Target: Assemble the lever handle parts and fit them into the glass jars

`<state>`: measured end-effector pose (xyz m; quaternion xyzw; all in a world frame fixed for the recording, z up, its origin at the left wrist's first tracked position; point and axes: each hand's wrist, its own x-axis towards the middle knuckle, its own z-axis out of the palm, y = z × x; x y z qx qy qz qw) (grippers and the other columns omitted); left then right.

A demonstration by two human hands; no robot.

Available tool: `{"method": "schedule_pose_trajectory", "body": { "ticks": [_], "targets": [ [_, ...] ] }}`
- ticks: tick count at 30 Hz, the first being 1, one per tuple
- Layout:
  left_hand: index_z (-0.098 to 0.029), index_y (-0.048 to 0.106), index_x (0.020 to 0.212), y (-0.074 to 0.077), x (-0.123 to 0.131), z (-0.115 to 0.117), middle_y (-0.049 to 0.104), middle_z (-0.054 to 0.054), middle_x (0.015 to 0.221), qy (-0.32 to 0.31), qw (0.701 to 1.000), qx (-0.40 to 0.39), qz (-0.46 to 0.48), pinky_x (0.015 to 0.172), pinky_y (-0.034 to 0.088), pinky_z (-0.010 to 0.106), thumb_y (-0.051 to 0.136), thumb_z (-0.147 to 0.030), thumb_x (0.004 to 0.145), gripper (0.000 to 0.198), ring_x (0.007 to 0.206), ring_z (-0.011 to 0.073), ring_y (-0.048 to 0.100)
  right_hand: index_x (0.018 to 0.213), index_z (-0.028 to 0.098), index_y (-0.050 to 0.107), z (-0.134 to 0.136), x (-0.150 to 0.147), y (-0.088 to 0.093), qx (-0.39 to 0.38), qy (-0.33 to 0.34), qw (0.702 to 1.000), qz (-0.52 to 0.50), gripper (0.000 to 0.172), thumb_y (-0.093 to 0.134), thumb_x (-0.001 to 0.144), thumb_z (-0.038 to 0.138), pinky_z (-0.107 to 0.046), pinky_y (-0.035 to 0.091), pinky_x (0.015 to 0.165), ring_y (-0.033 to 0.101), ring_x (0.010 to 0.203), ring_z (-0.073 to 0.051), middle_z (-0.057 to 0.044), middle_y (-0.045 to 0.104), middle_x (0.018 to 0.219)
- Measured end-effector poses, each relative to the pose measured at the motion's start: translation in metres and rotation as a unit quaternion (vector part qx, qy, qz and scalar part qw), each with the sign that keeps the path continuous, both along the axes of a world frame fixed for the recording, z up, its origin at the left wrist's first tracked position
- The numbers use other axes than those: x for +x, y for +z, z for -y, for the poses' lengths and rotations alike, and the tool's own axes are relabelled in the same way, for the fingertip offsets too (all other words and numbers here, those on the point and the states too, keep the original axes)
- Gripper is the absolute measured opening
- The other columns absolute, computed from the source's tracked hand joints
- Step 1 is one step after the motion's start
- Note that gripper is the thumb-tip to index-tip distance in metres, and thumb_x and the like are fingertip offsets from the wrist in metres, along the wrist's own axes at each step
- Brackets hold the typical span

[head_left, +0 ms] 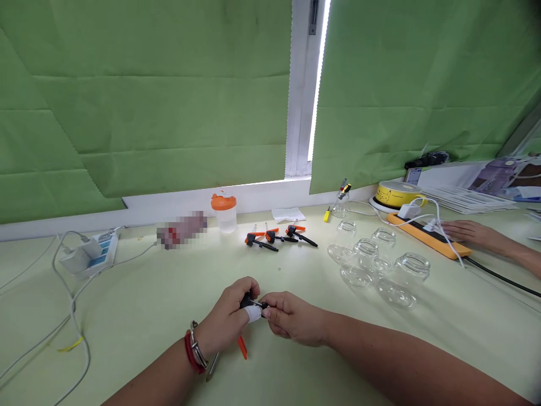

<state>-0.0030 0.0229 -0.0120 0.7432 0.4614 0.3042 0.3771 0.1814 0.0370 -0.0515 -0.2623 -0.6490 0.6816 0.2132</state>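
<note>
Held just above table (139, 304), near front edge: small clamp (248, 302). Black head is clenched in left hand (226, 322); metal tip is pinched by right hand (291, 319). Judged light, stiff, not fragile; best gripped at body, not at thin orange lever. Three spare clamps (279, 237) are laid beyond, glass jars (380, 265) at right.

Bare forearms (401, 361); red band (189, 352) and silver bangle (198, 348) on the left wrist; white-wrapped thumb (253, 313).

Green blinds (143, 101) cover a bright window (315, 113) behind a pale table (139, 304).
</note>
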Motion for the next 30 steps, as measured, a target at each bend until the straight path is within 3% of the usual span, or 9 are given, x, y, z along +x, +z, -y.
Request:
{"method": "schedule_pose_trajectory", "body": {
  "ticks": [8, 11, 14, 18, 22, 26, 30],
  "targets": [
    [-0.021, 0.043, 0.096, -0.005, 0.004, 0.004, 0.049, -0.002, 0.079, -0.050, 0.997, -0.057, 0.031, 0.061, 0.038, 0.025, 0.048, -0.009, 0.063, 0.035, 0.072, 0.0138, 0.045, 0.073, 0.019, 0.040, 0.000, -0.004, 0.006, 0.025, 0.004, 0.999, 0.033, 0.023, 0.041, 0.091, 0.034, -0.019, 0.023, 0.041, 0.026, 0.044, -0.005, 0.008, 0.034, 0.051],
    [-0.023, 0.037, 0.112, -0.008, 0.004, 0.003, 0.050, 0.004, 0.103, -0.056, 0.994, -0.051, 0.074, 0.077, 0.044, 0.031, 0.051, -0.008, 0.064, 0.052, 0.095, 0.0182, 0.049, 0.071, 0.020, 0.039, 0.000, -0.006, 0.004, 0.047, -0.008, 0.998, 0.044, 0.025, 0.040, 0.091, 0.034, -0.019, 0.024, 0.041, 0.026, 0.045, -0.006, 0.007, 0.036, 0.053],
    [-0.025, 0.025, 0.124, -0.010, 0.004, 0.003, 0.041, 0.010, 0.125, -0.013, 0.996, -0.012, 0.083, 0.090, 0.042, 0.038, 0.057, -0.013, 0.068, 0.066, 0.111, 0.0216, 0.044, 0.069, 0.020, 0.038, 0.000, -0.008, 0.000, 0.065, -0.042, 0.996, 0.042, 0.027, 0.040, 0.091, 0.037, -0.019, 0.023, 0.042, 0.027, 0.046, -0.006, 0.006, 0.037, 0.054],
    [-0.023, 0.026, 0.127, -0.011, 0.006, 0.006, 0.043, 0.012, 0.125, 0.056, 0.997, 0.060, -0.012, 0.096, 0.039, 0.042, 0.063, -0.024, 0.071, 0.067, 0.114, 0.0245, 0.046, 0.076, 0.019, 0.045, -0.004, -0.008, -0.002, 0.075, -0.114, 0.990, 0.042, 0.026, 0.039, 0.091, 0.040, -0.020, 0.025, 0.043, 0.028, 0.047, -0.007, 0.006, 0.037, 0.055],
    [-0.020, 0.030, 0.125, -0.014, 0.014, 0.009, 0.048, 0.011, 0.118, 0.097, 0.982, 0.125, -0.105, 0.091, 0.043, 0.041, 0.067, -0.029, 0.064, 0.072, 0.107, 0.0256, 0.050, 0.080, 0.020, 0.048, -0.005, -0.009, -0.002, 0.066, -0.160, 0.984, 0.033, 0.026, 0.039, 0.091, 0.042, -0.020, 0.024, 0.043, 0.027, 0.047, -0.008, 0.007, 0.035, 0.053],
    [-0.016, 0.033, 0.120, -0.019, 0.021, 0.011, 0.048, 0.012, 0.112, 0.146, 0.961, 0.172, -0.160, 0.081, 0.048, 0.040, 0.071, -0.033, 0.054, 0.078, 0.099, 0.0266, 0.053, 0.078, 0.020, 0.044, 0.004, -0.017, -0.001, -0.001, -0.166, 0.986, 0.004, 0.024, 0.041, 0.090, 0.040, -0.020, 0.021, 0.043, 0.026, 0.048, -0.008, 0.007, 0.035, 0.053],
    [-0.013, 0.035, 0.119, -0.022, 0.025, 0.013, 0.048, 0.012, 0.111, 0.141, 0.949, 0.199, -0.200, 0.083, 0.047, 0.043, 0.072, -0.037, 0.046, 0.085, 0.099, 0.0288, 0.052, 0.084, 0.020, 0.042, 0.013, -0.024, 0.006, -0.067, -0.176, 0.982, -0.002, 0.017, 0.041, 0.091, 0.036, -0.020, 0.022, 0.044, 0.030, 0.049, -0.008, 0.007, 0.040, 0.052]
  ]
}}
